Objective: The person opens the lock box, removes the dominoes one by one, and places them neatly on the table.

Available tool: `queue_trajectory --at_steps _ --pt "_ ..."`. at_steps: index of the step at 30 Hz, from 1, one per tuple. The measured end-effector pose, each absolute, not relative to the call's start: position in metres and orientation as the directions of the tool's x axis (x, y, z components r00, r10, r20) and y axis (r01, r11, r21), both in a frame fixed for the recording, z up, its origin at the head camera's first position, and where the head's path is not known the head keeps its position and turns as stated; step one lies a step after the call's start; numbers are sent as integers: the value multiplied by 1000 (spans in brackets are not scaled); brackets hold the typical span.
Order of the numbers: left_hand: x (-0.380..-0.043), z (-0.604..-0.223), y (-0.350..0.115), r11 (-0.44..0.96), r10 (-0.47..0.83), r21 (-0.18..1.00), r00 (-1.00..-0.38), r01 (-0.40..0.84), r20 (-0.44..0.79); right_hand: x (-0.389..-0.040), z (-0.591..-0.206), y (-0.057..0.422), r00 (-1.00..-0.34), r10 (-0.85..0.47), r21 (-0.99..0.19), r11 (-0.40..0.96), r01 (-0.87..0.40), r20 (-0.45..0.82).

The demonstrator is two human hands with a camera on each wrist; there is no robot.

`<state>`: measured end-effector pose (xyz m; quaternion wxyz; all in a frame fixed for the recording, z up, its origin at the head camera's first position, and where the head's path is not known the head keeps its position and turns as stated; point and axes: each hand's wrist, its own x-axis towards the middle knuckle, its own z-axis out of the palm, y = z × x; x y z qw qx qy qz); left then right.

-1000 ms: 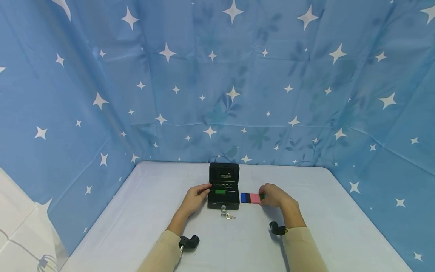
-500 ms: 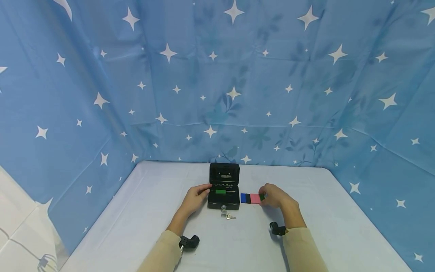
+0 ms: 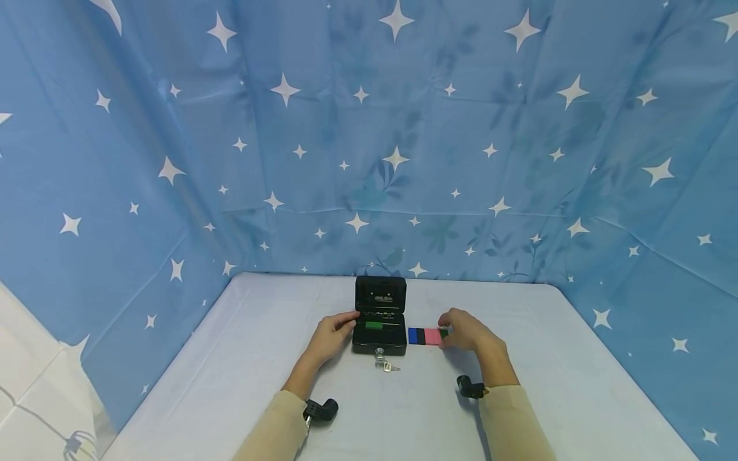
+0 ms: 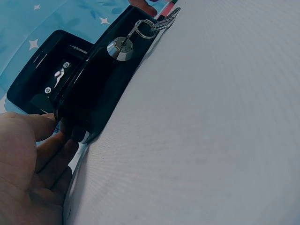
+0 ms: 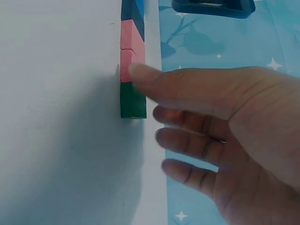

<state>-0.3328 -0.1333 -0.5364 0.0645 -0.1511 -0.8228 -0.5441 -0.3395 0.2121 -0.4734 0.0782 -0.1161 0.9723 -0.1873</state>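
A black cash box (image 3: 378, 337) stands with its lid (image 3: 380, 294) raised, a green piece (image 3: 373, 325) inside it. Keys (image 3: 391, 367) on a ring hang from the silver lock (image 4: 120, 48) on its front. My left hand (image 3: 330, 336) holds the box's left side, thumb near the rim and fingers against the outer wall. Right of the box lies a row of blue, black, pink and green blocks (image 5: 132, 101). Around the row's right end is my right hand (image 3: 466, 330), its thumb by the pink and green blocks and several fingers loosely extended; the index finger is hidden in the right wrist view.
The white tabletop (image 3: 392, 416) spreads around the box and blocks. A blue curtain (image 3: 369, 160) with white stars rises behind the table's far edge and along its sides. A cable (image 3: 77, 445) shows at lower left.
My right hand has shifted very slightly to the left at the row's green end, with a little more room between thumb and index finger. The left hand and the cash box stay put.
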Motion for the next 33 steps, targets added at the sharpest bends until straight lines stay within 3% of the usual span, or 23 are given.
queue_trajectory --at_steps 14,33 --pt "-332 -535 -133 373 185 869 -944 325 273 -342 -468 206 -953 -294 -449 843 -297 79" --pt "-331 -535 -132 371 180 873 -947 317 267 -339 -462 188 -940 -315 -452 825 -340 132"
